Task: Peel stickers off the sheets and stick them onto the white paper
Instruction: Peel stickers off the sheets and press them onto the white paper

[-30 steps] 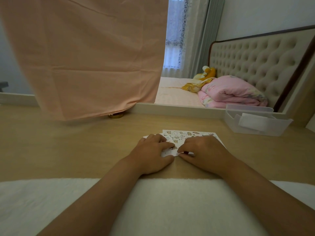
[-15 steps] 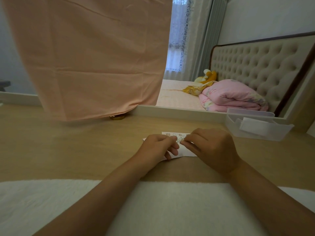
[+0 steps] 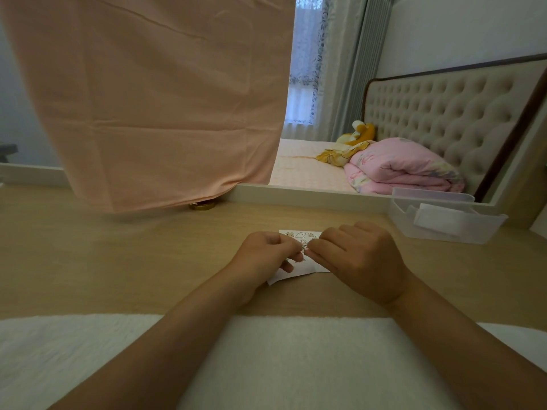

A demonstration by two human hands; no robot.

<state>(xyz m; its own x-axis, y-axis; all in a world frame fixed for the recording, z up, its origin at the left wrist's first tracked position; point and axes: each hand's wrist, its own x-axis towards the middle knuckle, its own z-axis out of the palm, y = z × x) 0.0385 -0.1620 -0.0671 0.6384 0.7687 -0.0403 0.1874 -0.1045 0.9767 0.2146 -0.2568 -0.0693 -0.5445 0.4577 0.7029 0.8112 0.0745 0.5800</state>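
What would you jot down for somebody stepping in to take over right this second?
The left hand and right hand meet at the fingertips, both pinching at the sticker sheet on the wooden desk.
A white corner, likely the white paper, pokes out below the left hand.
Done: no stuck sticker visible; hands hide most.
Left: free a sticker, press it onto the paper, repeat.

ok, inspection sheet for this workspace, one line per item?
Surface: light wooden desk, white fleecy cover along near edge.
Job's things: sticker sheet under the hands; white corner below them, sheet or paper unclear.
Clutter: clear plastic tray holding a white pad, far right; gold disc under the cloth.
Grippers: left hand and right hand both pinch the sticker sheet, fingers meeting.
Cables: nothing seen.
Surroundings: peach cloth hanging, bed with pink quilt.
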